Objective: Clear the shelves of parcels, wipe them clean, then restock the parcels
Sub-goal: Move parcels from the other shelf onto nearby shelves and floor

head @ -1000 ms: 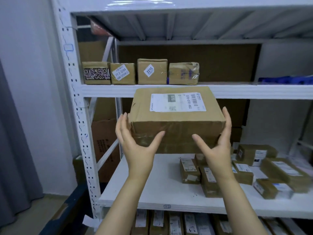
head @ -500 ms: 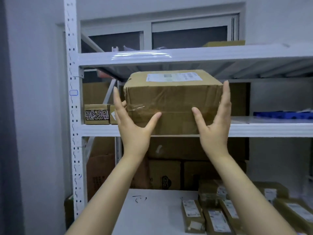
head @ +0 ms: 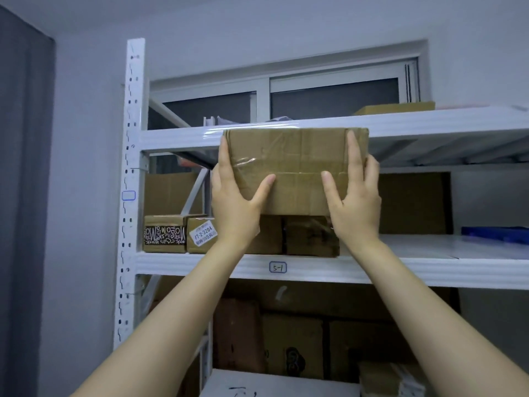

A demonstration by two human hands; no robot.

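"Gripping what, those two hands?"

"One brown cardboard parcel (head: 297, 156), clasped between them. The left hand (head: 236, 202) takes the left edge, fingers up the side and thumb across the taped front. The right hand (head: 355, 202) mirrors it on the right edge."

"And where is the parcel?"

"Held up off any surface, in front of the white top shelf (head: 177, 136), its upper edge level with that shelf's front lip. Its underside hangs above a row of small parcels on the middle shelf (head: 429, 270), which bears a tag reading 5-1 (head: 277, 267)."

"What shows in that row?"

"A box with a black patterned band (head: 164, 234) at the far left, touching one labelled 17-2-3204 (head: 201, 234). A window (head: 329, 96) sits behind the top shelf."
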